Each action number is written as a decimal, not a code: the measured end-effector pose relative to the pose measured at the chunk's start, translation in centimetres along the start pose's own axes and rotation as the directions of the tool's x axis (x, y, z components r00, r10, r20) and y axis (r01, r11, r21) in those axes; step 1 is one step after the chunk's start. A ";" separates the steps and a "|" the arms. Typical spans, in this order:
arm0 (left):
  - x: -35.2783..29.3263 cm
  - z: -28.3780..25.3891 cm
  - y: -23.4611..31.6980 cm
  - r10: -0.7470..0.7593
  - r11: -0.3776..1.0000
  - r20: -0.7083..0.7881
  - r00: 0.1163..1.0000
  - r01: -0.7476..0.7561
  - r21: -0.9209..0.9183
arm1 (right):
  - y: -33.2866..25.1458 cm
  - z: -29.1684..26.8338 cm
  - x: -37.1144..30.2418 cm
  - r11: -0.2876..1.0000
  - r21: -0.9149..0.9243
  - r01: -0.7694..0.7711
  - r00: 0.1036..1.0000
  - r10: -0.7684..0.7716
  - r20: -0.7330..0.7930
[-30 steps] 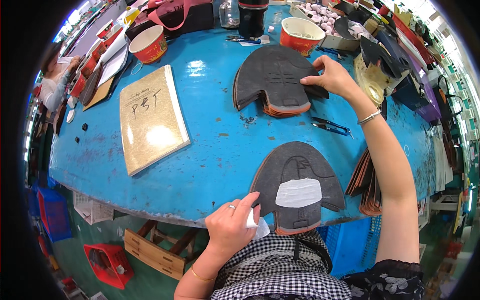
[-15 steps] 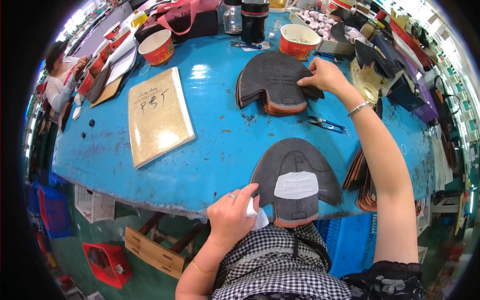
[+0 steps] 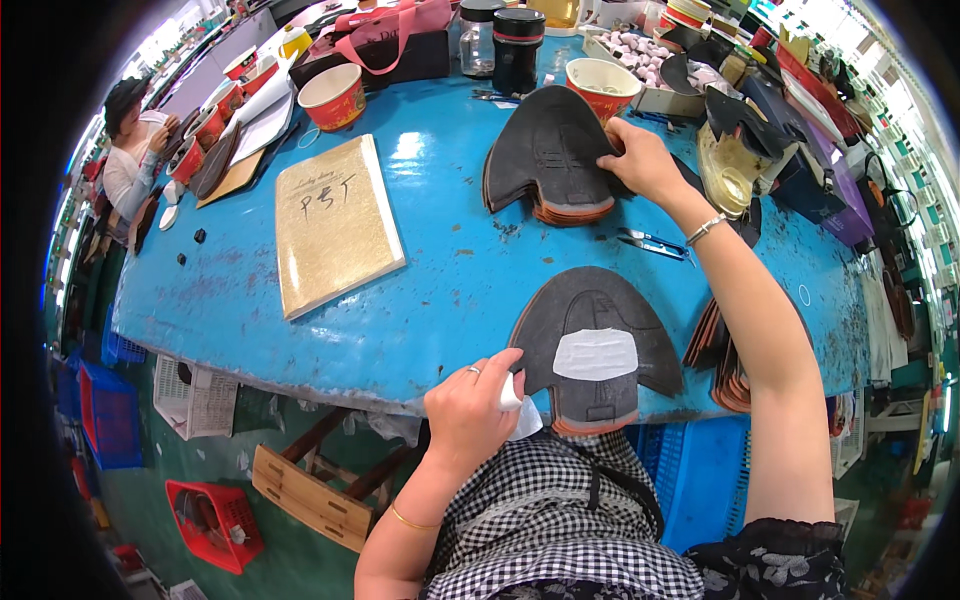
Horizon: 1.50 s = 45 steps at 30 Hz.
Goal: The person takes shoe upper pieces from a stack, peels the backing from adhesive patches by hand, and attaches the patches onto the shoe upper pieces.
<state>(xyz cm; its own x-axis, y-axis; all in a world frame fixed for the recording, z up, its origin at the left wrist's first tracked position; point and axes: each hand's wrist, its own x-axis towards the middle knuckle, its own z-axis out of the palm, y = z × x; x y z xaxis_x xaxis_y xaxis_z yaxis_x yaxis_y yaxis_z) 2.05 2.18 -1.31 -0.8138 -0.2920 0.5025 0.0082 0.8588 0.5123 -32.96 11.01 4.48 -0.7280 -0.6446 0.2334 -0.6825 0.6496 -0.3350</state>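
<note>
My right hand point(image 3: 645, 158) pinches the right edge of the top dark shoe-upper piece point(image 3: 550, 145), which is tilted up from a stack point(image 3: 575, 213) of like pieces with brown edges. Nearer me, another dark shoe-upper piece point(image 3: 560, 320) lies at the table's front edge, a white tape patch point(image 3: 596, 356) across its middle. Beside its left edge is my left hand point(image 3: 468, 405), closed around a small white roll of tape point(image 3: 511, 392) whose loose end hangs down. Whether its fingertips also grip the piece cannot be told. Blue-handled thread snips point(image 3: 655, 244) lie right of the stack.
Left of the stack lies a gold notebook point(image 3: 338, 225). More shoe pieces point(image 3: 712, 355) are stacked beneath my right forearm. Paper tubs point(image 3: 333, 97), dark jars point(image 3: 516, 50) and boxes point(image 3: 830, 185) line the back and right. A person point(image 3: 130, 155) sits at the far left.
My right hand has moved slightly left, and the top piece of the stack has come up at its far side. The left hand keeps the roll beside the taped piece. The view has shifted slightly.
</note>
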 end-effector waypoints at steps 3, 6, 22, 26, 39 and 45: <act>0.0 -0.2 0.2 -0.011 0.999 0.040 0.999 0.009 0.039 | -0.7 0.0 -1.3 0.961 0.271 0.048 0.998 -0.036 -0.051; 0.0 0.1 0.0 0.005 1.000 0.004 1.000 -0.005 0.011 | -1.3 -1.1 -3.2 0.811 0.585 0.022 0.988 0.071 -0.135; -1.9 -4.6 0.3 -0.505 0.196 0.417 0.755 0.571 -0.797 | -4.7 -4.6 -22.2 0.603 0.621 -0.500 0.850 0.204 0.487; -2.1 -4.5 1.4 -0.431 0.190 0.445 0.785 0.561 -0.806 | -5.8 -4.5 -23.3 0.710 0.569 -0.415 0.905 0.257 0.340; -2.0 -4.1 5.7 -0.194 -0.127 0.682 0.705 0.671 -0.730 | -10.3 -3.7 -29.6 0.630 0.765 -0.130 0.974 -0.063 0.218; -2.5 -4.6 5.9 -0.149 0.294 0.638 0.756 0.649 -0.701 | -10.1 -3.5 -30.7 0.136 0.872 -0.470 0.883 0.053 0.467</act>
<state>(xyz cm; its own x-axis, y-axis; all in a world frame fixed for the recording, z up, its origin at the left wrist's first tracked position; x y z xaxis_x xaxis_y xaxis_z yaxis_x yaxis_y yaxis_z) 6.81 6.07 3.66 -0.9868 -0.0799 -0.1406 -0.1187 -0.2320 0.9654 -3.89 25.65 3.89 -0.6489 -0.7226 -0.2383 0.3055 0.0394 -0.9514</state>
